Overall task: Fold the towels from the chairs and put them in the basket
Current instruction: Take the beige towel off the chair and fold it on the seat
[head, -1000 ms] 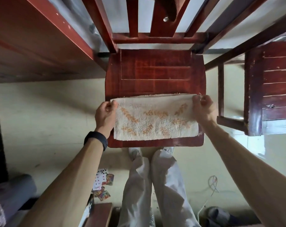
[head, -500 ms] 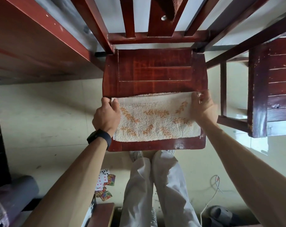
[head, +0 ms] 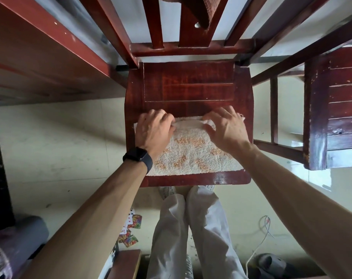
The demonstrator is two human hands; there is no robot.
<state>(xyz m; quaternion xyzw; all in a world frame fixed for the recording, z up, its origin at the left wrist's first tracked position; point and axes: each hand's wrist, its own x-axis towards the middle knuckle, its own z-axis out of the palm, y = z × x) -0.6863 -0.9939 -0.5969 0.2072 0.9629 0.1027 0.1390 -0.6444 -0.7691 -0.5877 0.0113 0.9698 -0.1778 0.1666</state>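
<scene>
Seen from above, a cream towel with faint orange markings lies folded into a band across the near half of a dark red wooden chair seat, its near edge just short of the seat's front rim. The left hand, with a black watch on its wrist, rests on the towel's far left corner, fingers curled over the far edge and pinching a raised fold of cloth. The right hand lies on the far right part with fingers spread fairly wide, the thumb tucked at the same raised fold. The towel looks soft, light and limp, with a looped pile that should give good grip; it will likely sag wherever it is unsupported, so holding it by the two far corners seems best. No basket is in view. A second chair stands at the right.
</scene>
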